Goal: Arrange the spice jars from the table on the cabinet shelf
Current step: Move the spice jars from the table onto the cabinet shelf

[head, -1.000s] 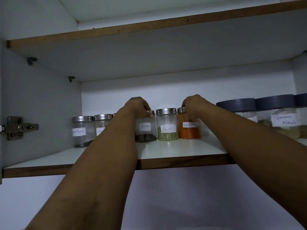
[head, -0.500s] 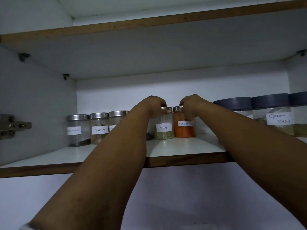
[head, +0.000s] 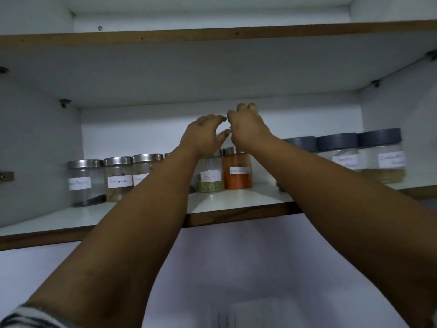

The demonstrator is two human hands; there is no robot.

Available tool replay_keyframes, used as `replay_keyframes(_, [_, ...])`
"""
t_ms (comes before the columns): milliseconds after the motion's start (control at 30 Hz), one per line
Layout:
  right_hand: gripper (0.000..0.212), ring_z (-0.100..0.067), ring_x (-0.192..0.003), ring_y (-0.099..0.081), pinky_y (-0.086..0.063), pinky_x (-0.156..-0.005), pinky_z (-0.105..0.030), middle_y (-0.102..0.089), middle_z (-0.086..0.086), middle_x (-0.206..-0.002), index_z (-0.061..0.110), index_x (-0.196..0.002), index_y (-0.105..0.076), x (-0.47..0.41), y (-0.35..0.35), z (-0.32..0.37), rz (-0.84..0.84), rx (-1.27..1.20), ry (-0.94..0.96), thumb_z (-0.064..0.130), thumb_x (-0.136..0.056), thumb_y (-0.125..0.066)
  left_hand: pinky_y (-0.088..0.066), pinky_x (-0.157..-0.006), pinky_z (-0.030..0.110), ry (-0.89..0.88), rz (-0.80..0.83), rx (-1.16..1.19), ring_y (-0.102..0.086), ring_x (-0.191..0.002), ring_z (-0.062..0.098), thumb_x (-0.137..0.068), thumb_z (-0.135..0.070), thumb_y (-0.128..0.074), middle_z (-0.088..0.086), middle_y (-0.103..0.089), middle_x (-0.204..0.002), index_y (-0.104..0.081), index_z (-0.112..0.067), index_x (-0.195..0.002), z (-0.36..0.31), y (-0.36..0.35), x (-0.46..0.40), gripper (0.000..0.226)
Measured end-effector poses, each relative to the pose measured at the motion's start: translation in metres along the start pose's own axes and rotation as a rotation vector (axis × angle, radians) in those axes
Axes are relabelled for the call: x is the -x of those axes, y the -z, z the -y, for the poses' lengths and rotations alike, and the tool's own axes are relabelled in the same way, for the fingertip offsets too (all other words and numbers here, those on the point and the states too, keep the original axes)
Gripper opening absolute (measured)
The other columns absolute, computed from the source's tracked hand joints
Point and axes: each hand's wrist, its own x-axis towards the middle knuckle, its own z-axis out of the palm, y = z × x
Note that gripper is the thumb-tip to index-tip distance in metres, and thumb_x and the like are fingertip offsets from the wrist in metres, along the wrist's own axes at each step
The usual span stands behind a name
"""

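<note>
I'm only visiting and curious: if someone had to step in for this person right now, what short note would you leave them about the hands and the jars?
Left hand: raised above the jar row, fingers relaxed, holding nothing.
Right hand: also raised above the row, fingers loosely curled, holding nothing.
Jars: a row of steel-lidded jars stands on the shelf, from the black pepper jar and cinnamon jar on the left to the fennel jar and orange powder jar.
Bigger grey-lidded jars stand to the right.
Done: these jars stand upright in line.
Left: the table is out of view, so check it for any remaining jars.
</note>
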Motion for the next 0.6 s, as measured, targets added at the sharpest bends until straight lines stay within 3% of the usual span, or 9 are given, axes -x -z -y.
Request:
replay_keyframes(33, [0.041,-0.028,-0.129,-0.036,-0.041,-0.097,-0.034,-0.046,-0.011,-0.134,0.012,-0.131,-0.053,0.002,0.011,-0.004,-0.012,-0.038,-0.005,0.007,-0.090,-0.058,-0.040,-0.108,0.035,-0.027,-0.049,0.108,-0.050,-0.127,0.022,-0.097,-0.035,-0.054,0.006,-0.056,-0.137,-0.052,-0.014,-0.136,-0.007,0.004,0.000,0.044])
replay_keyframes(100, [0.034,-0.026,-0.128,-0.037,-0.040,-0.097,-0.034,-0.050,-0.009,-0.129,0.016,-0.127,-0.055,0.005,0.034,-0.017,-0.043,-0.086,0.002,0.013,-0.093,-0.055,-0.043,-0.096,0.013,-0.057,-0.169,0.346,-0.058,-0.113,0.013,-0.095,-0.028,-0.059,0.003,-0.064,-0.122,-0.060,-0.011,-0.125,-0.023,0.020,-0.002,0.034])
replay_keyframes(167, [0.034,-0.026,-0.126,-0.038,-0.041,-0.097,-0.037,-0.053,-0.008,-0.127,0.017,-0.128,-0.052,0.012,0.057,-0.033,-0.073,-0.082,0.004,0.021,-0.094,-0.055,-0.038,-0.084,-0.001,-0.078,-0.235,0.429,-0.059,-0.103,0.006,-0.095,-0.025,-0.060,-0.002,-0.066,-0.112,-0.063,-0.012,-0.119,-0.039,0.037,-0.006,0.028])
replay_keyframes(300, [0.039,-0.027,-0.122,-0.042,-0.042,-0.096,-0.040,-0.058,-0.008,-0.124,0.017,-0.128,-0.050,0.032,0.084,-0.069,-0.093,0.010,-0.028,0.027,-0.091,-0.057,-0.045,-0.092,0.026,-0.074,-0.095,0.300,-0.059,-0.110,0.014,-0.093,-0.030,-0.061,0.001,-0.065,-0.119,-0.060,-0.015,-0.121,-0.068,0.042,-0.010,0.032])
replay_keyframes(500, [0.030,-0.030,-0.112,-0.050,-0.040,-0.092,-0.039,-0.059,-0.013,-0.116,0.016,-0.122,-0.053,0.062,0.108,-0.121,-0.013,-0.008,-0.076,0.029,-0.096,-0.047,-0.044,-0.087,0.031,-0.044,0.022,0.271,-0.058,-0.109,0.018,-0.097,-0.056,-0.040,0.003,-0.064,-0.119,-0.060,-0.017,-0.118,-0.127,0.024,-0.005,0.049])
replay_keyframes(600, [0.031,-0.032,-0.110,-0.051,-0.041,-0.088,-0.039,-0.060,-0.015,-0.116,0.018,-0.119,-0.053,0.063,0.115,-0.145,0.070,-0.024,-0.048,0.037,-0.100,-0.038,-0.046,-0.091,0.036,-0.032,0.025,0.254,-0.055,-0.113,0.017,-0.094,-0.065,-0.038,-0.001,-0.063,-0.123,-0.061,-0.021,-0.118,-0.147,0.018,-0.002,0.055])
